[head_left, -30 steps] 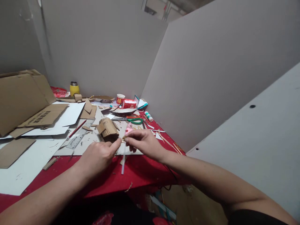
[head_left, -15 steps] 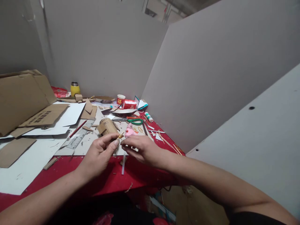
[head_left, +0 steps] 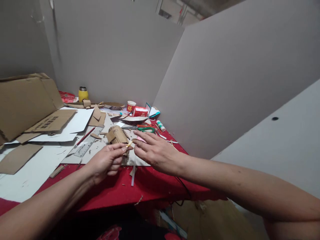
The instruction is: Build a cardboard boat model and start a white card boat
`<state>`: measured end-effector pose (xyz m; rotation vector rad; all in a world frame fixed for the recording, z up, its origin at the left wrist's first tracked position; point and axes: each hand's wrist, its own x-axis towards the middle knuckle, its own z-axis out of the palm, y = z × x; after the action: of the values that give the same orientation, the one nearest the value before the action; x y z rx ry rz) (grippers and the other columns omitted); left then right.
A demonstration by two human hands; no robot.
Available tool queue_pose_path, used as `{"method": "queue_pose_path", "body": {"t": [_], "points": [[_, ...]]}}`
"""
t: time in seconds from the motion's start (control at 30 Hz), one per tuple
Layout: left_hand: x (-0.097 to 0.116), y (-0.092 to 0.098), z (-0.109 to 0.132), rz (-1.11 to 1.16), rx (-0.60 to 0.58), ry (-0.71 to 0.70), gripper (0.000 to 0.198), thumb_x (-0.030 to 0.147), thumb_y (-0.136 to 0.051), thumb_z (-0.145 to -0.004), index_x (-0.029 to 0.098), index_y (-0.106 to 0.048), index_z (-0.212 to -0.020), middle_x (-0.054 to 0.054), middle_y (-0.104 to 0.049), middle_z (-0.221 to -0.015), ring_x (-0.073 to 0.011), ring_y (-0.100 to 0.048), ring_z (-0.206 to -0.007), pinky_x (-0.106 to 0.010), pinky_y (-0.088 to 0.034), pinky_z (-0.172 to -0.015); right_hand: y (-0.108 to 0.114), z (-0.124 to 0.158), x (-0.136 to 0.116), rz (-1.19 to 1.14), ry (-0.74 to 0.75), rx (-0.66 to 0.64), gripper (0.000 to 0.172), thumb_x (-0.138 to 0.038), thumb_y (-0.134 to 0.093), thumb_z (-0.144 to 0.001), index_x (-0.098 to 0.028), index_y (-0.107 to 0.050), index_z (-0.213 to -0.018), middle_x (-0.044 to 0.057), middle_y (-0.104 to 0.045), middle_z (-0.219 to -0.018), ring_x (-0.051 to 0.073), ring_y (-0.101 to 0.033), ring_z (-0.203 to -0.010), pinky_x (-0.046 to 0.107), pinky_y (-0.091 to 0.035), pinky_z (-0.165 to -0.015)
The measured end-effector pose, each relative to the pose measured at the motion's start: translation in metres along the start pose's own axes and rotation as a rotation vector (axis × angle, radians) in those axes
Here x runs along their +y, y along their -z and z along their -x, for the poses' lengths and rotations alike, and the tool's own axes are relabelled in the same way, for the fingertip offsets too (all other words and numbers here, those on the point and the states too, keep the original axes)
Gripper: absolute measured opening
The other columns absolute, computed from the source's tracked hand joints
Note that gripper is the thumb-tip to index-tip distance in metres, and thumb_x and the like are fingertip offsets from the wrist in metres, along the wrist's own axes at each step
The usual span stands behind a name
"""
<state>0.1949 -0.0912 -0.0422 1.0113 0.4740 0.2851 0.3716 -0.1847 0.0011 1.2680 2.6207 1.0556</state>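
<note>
My left hand [head_left: 110, 159] pinches a short, thin yellowish stick bundle [head_left: 129, 144] between thumb and fingertips. Close to its far end is my right hand [head_left: 156, 150], its fingers stretched out and spread; whether a fingertip touches the stick bundle is unclear. Just beyond both hands lies a rolled cardboard tube [head_left: 118, 134] with a cardboard tab on its side. A pink item [head_left: 140, 138] is mostly covered by my right hand. Below the fingers, a translucent straw-like rod [head_left: 133, 175] lies over the table's front edge.
Green-handled scissors [head_left: 145, 129], a clear ruler [head_left: 86, 145] and a red pencil [head_left: 85, 136] lie around the tube. Behind stand a paper cup [head_left: 131, 106], a red box [head_left: 140, 111] and a yellow bottle [head_left: 83, 94]. Cardboard sheets [head_left: 51, 120] and a large carton [head_left: 27, 103] fill the left.
My right hand has lifted slightly and its fingers have straightened, covering more of the pink item. My left hand keeps its pinch, its lower fingers now curled. The view has shifted a little.
</note>
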Motion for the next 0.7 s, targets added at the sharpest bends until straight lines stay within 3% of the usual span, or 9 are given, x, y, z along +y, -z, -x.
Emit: {"method": "queue_pose_path", "body": {"t": [0.17,0.3,0.37,0.43,0.53,0.7], "points": [[0.005,0.001,0.003,0.03,-0.052,0.028,0.005,0.026,-0.053,-0.088,0.021,-0.051,-0.089,0.014,-0.02,-0.041,-0.0042,-0.002,-0.038,-0.014,-0.006,-0.031,-0.008,0.009,0.006,-0.016,0.03,0.201,0.017,-0.01,-0.049,-0.09,-0.009,-0.064,-0.098,0.014,-0.066,-0.114,0.035,-0.045,-0.126,0.047,-0.045,-0.097],[0.003,0.003,0.003,0.006,-0.085,0.022,0.011,0.028,-0.052,-0.089,0.02,-0.053,-0.096,0.014,-0.02,-0.041,-0.0043,-0.003,-0.037,-0.014,-0.007,-0.031,-0.013,0.008,0.007,-0.1,0.004,0.234,0.017,-0.008,-0.048,-0.089,-0.011,-0.063,-0.098,0.013,-0.066,-0.114,0.034,-0.044,-0.127,0.048,-0.046,-0.096],[0.002,0.006,0.004,-0.02,-0.127,0.028,0.012,0.029,-0.053,-0.089,0.02,-0.054,-0.097,0.014,-0.02,-0.042,-0.0043,-0.004,-0.037,-0.015,-0.007,-0.032,-0.014,0.005,0.007,-0.232,-0.016,0.242,0.016,-0.008,-0.048,-0.09,-0.012,-0.062,-0.095,0.012,-0.067,-0.108,0.031,-0.05,-0.12,0.046,-0.048,-0.093],[0.002,0.009,0.004,-0.052,-0.175,0.04,0.014,0.03,-0.054,-0.089,0.019,-0.056,-0.098,0.013,-0.021,-0.043,-0.0043,-0.005,-0.038,-0.015,-0.008,-0.032,-0.013,0.001,0.007,-0.46,-0.059,0.229,0.013,-0.009,-0.048,-0.09,-0.011,-0.061,-0.091,0.013,-0.067,-0.1,0.024,-0.059,-0.105,0.04,-0.051,-0.086],[0.004,0.011,0.005,-0.081,-0.232,0.04,0.015,0.03,-0.056,-0.088,0.019,-0.058,-0.098,0.013,-0.021,-0.043,-0.0039,-0.006,-0.037,-0.016,-0.009,-0.033,-0.009,0.0,0.007,-0.879,-0.196,0.235,0.009,-0.013,-0.051,-0.089,-0.012,-0.059,-0.088,0.009,-0.063,-0.087,0.016,-0.06,-0.083,0.033,-0.053,-0.074],[0.004,0.009,0.006,-0.115,-0.312,0.019,0.017,0.032,-0.056,-0.088,0.016,-0.061,-0.089,0.013,-0.021,-0.042,-0.0031,-0.009,-0.036,-0.016,-0.011,-0.035,-0.009,0.006,0.003,-1.655,-0.462,0.17,0.012,-0.026,-0.061,-0.086,-0.015,-0.058,-0.084,0.002,-0.062,-0.081,0.011,-0.061,-0.072,0.027,-0.054,-0.067]]}}
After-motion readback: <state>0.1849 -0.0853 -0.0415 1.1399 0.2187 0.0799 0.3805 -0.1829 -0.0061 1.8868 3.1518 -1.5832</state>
